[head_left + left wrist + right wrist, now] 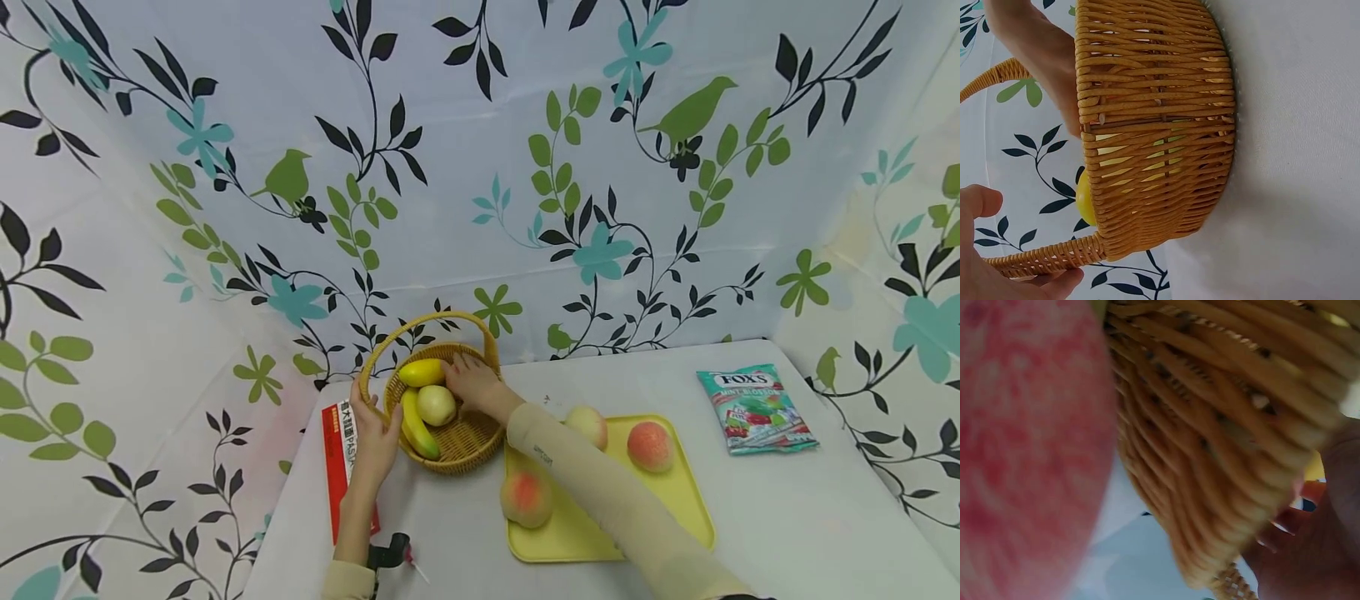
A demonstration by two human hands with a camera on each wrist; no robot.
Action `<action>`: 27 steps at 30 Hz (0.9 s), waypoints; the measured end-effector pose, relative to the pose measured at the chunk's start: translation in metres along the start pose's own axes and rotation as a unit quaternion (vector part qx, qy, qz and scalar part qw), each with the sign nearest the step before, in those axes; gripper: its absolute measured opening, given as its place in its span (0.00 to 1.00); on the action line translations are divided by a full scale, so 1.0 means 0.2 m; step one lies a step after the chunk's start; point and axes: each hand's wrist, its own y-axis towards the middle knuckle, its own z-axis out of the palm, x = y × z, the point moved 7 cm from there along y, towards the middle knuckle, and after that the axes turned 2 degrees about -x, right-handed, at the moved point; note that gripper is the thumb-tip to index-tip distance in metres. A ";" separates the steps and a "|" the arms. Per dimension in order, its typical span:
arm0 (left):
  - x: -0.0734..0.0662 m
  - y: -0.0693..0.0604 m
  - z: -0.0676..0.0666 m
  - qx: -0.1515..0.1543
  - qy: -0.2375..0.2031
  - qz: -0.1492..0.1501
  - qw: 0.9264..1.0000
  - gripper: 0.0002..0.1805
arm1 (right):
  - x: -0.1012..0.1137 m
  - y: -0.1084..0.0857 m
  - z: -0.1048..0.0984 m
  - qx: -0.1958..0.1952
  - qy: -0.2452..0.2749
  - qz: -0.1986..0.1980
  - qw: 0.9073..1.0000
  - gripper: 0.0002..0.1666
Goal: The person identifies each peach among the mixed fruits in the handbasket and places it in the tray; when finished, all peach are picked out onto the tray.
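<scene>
A wicker basket [468,454] with a tall handle stands near the back of the table. Inside are a banana [417,429], a pale round fruit [437,406] and a smooth yellow fruit [422,372]. My left hand [375,437] holds the left side of the basket's handle [1047,259], the thumb on one side and fingers on the other. Over the right rim, my right hand [480,387] reaches down into the basket beside the yellow fruit. Its fingertips are mostly hidden by the basket, and whether they hold anything cannot be seen.
A yellow tray [577,546] right of the basket bears a red peach [650,447], a pale peach [587,427] and a peach with a red patch [527,500]. My right sleeve crosses above it. A candy bag [757,410] lies far right; a red-and-white packet [337,467] lies left.
</scene>
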 end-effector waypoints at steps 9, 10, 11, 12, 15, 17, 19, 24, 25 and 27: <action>0.00 -0.01 0.01 0.006 0.013 -0.013 1.000 0.48 | -0.04 -0.03 0.01 -0.039 0.040 0.014 0.998 0.38; 0.00 -0.01 0.01 0.007 0.015 -0.014 1.000 0.49 | -0.04 -0.03 0.01 -0.038 0.047 0.013 0.998 0.37; 0.00 -0.01 0.01 0.007 0.016 -0.016 1.000 0.49 | -0.04 -0.03 0.00 -0.036 0.055 0.011 0.998 0.36; 0.00 0.00 0.00 0.007 0.018 -0.017 1.000 0.49 | -0.04 -0.03 0.01 -0.031 0.062 0.009 0.998 0.35; -0.01 -0.01 0.00 0.004 0.017 -0.019 1.000 0.49 | -0.04 -0.06 0.02 -0.004 0.064 0.001 0.998 0.34; -0.01 -0.02 0.00 0.000 0.014 -0.016 1.000 0.49 | -0.04 -0.07 0.02 0.012 0.066 -0.005 0.998 0.35; -0.02 -0.02 0.00 -0.002 0.012 -0.011 1.000 0.50 | -0.04 -0.09 0.02 0.022 0.067 -0.010 0.997 0.37; -0.04 -0.01 0.00 -0.005 0.011 -0.006 1.000 0.50 | -0.06 -0.18 -0.04 0.014 0.097 -0.020 0.995 0.38; -0.04 0.00 0.00 -0.006 0.011 -0.005 1.000 0.50 | -0.07 -0.20 -0.06 0.011 0.104 -0.022 0.994 0.38; -0.04 0.00 0.00 -0.005 0.012 -0.006 1.000 0.50 | -0.08 -0.25 -0.10 0.003 0.115 -0.027 0.993 0.37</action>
